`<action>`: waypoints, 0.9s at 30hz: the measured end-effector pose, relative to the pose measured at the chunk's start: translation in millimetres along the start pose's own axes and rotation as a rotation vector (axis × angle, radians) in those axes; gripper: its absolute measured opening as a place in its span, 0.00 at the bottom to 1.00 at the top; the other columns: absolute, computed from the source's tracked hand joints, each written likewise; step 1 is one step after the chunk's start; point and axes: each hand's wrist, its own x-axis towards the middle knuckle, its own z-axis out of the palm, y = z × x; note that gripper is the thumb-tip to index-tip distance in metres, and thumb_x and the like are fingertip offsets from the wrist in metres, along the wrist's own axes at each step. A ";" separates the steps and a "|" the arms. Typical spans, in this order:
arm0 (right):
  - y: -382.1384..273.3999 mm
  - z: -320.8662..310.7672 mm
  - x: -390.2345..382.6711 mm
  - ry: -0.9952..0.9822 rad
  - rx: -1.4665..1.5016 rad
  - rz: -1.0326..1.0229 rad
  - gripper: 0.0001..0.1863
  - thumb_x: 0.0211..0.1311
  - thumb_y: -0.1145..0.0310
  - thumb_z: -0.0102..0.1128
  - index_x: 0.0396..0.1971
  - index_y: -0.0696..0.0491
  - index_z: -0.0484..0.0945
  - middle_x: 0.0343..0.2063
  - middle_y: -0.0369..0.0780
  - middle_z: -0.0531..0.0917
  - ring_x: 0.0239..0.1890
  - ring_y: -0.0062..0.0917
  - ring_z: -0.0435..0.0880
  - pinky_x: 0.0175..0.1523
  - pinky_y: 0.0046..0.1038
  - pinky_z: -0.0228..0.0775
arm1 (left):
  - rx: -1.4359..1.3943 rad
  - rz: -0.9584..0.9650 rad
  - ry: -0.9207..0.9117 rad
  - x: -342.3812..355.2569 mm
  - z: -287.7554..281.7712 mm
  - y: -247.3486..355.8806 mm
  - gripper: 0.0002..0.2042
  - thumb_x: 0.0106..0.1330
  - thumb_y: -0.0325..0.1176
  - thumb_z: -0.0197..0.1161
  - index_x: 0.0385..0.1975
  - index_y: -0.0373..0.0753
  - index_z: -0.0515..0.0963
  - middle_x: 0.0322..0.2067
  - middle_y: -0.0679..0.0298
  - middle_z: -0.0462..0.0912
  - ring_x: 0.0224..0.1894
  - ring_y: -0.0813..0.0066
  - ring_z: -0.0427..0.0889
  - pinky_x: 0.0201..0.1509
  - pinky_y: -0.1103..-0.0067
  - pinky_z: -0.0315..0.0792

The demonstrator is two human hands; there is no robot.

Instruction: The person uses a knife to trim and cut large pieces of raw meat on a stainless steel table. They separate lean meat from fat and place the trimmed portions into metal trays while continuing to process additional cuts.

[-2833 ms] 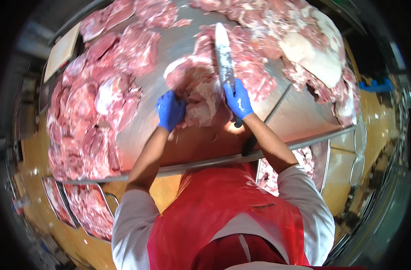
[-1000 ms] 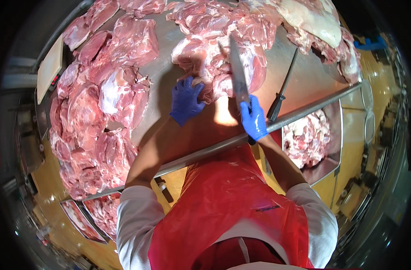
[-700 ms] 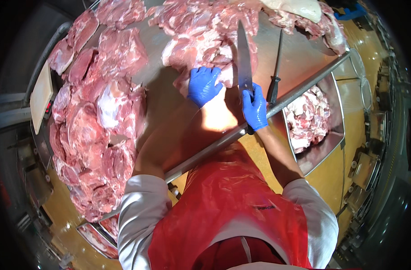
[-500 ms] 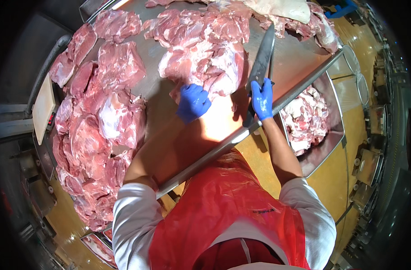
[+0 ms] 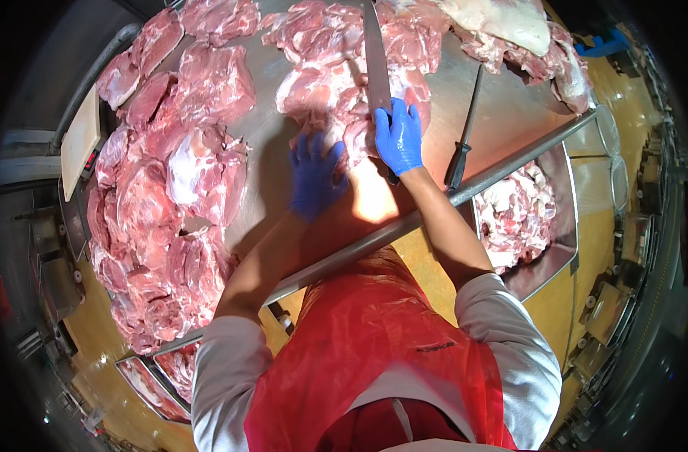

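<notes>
My right hand (image 5: pixel 399 139), in a blue glove, is closed around the handle of a long-bladed butcher's knife (image 5: pixel 376 60). The blade points away from me, above the large piece of raw pink meat (image 5: pixel 318 94) in front of me. Fingers spread, my gloved left hand (image 5: pixel 315 182) is at the near edge of that piece, partly in shadow. To the right of the knife, a sharpening steel (image 5: pixel 472 113) with a black handle lies on the metal table (image 5: pixel 272 169), near its front edge.
A big heap of meat pieces (image 5: pixel 148 226) covers the table's left side. More cuts and a pale slab (image 5: pixel 502 22) lie at the far side. Below the table edge on the right stands a metal bin (image 5: pixel 562 226) of trimmings. Trays of meat (image 5: pixel 152 388) sit at lower left.
My right hand has carried the knife left, away from the steel, over the meat. My left hand has gone from a closed fist to spread fingers. The view has shifted slightly.
</notes>
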 end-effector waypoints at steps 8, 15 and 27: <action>-31.0 -6.2 -118.9 -0.222 0.072 0.093 0.34 0.66 0.72 0.53 0.72 0.47 0.57 0.42 0.56 0.81 0.37 0.54 0.82 0.42 0.48 0.75 | -0.197 0.029 -0.136 2.8 24.4 -52.2 0.19 0.47 0.34 0.65 0.43 0.48 0.78 0.47 0.58 0.73 0.49 0.51 0.74 0.47 0.56 0.71; -23.1 41.7 -70.4 -0.278 -0.057 0.140 0.43 0.59 0.76 0.48 0.75 0.38 0.46 0.40 0.57 0.80 0.31 0.54 0.81 0.41 0.49 0.74 | -0.234 0.205 -0.177 11.8 32.4 -65.0 0.16 0.47 0.32 0.65 0.39 0.47 0.80 0.44 0.59 0.76 0.46 0.54 0.76 0.45 0.62 0.74; -30.7 54.1 -105.7 -0.268 0.124 0.217 0.39 0.64 0.72 0.49 0.75 0.41 0.47 0.33 0.58 0.81 0.31 0.54 0.81 0.38 0.50 0.73 | -1.126 -0.330 -0.162 25.8 6.0 -82.9 0.13 0.54 0.21 0.58 0.41 0.35 0.79 0.37 0.63 0.82 0.45 0.70 0.83 0.46 0.74 0.78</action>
